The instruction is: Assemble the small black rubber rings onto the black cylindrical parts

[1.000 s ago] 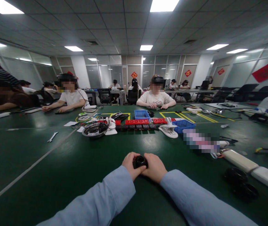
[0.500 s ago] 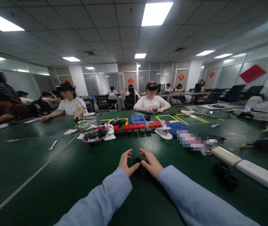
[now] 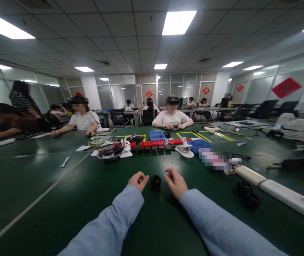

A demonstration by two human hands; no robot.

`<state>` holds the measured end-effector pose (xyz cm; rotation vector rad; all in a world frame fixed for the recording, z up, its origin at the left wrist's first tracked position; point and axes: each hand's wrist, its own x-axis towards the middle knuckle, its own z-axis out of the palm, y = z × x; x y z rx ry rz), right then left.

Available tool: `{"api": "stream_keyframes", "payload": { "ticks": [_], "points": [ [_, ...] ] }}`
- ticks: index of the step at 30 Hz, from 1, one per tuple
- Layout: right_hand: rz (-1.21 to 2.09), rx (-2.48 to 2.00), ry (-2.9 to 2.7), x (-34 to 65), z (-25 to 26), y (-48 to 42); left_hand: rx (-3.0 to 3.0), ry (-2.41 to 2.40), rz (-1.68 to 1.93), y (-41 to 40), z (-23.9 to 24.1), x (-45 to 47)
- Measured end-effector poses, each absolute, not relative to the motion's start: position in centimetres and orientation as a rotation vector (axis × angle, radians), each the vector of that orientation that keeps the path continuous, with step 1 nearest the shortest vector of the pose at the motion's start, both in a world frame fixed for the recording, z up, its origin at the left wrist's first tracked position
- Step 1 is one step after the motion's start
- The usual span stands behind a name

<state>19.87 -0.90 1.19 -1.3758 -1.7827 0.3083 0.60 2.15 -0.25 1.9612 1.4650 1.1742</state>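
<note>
A small black cylindrical part (image 3: 156, 181) stands alone on the green table (image 3: 61, 199), right in front of me. My left hand (image 3: 138, 180) rests a little to its left, fingers curled in loosely with nothing in them. To the right of the part lies my right hand (image 3: 175, 181), its fingers slack and apart, and it too holds nothing. Neither hand touches the part. Light blue sleeves cover both my arms.
Farther back lie a metal bowl of cables (image 3: 109, 153), a row of red blocks (image 3: 154, 143), two blue trays (image 3: 200, 143), and a white clamp (image 3: 185, 149). Black round parts (image 3: 245, 192) and white bars (image 3: 290, 201) lie right, a wrench (image 3: 64, 162) left. People sit across the table.
Both hands held the black part together a second ago. They have let go and drawn apart to either side, leaving it standing on the table. My view has tilted slightly.
</note>
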Motion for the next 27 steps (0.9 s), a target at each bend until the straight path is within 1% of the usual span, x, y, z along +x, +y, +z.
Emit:
{"api": "stream_keyframes", "payload": {
  "ticks": [3, 5, 10, 15, 18, 24, 27],
  "points": [
    [0.278, -1.287, -1.819, 19.5, 1.1, -1.1, 2.104, 1.365, 1.136, 2.3, -0.9, 0.6],
    [0.263, -1.246, -1.842, 19.3, 1.0, -1.0, 2.205, 1.342, 1.048, 2.3, -1.1, 0.7],
    [0.284, -1.145, -1.983, 18.7, 0.8, -0.6, 2.417, 1.417, 0.752, 2.2, -0.8, 0.9],
    [0.340, -1.067, -2.113, 18.0, 1.2, -0.4, 2.484, 1.438, 0.605, 2.2, 0.0, 1.5],
    [0.342, -1.114, -2.080, 17.7, 1.4, -0.1, 2.441, 1.512, 0.576, 2.2, 0.2, 2.0],
    [0.279, -1.395, -1.920, 17.0, 1.5, 0.2, 2.351, 1.778, 0.527, 1.8, 0.5, 3.4],
    [0.309, -1.383, -1.899, 16.9, 1.3, 0.4, 2.317, 1.782, 0.551, 1.8, 0.5, 3.6]
  ]
}}
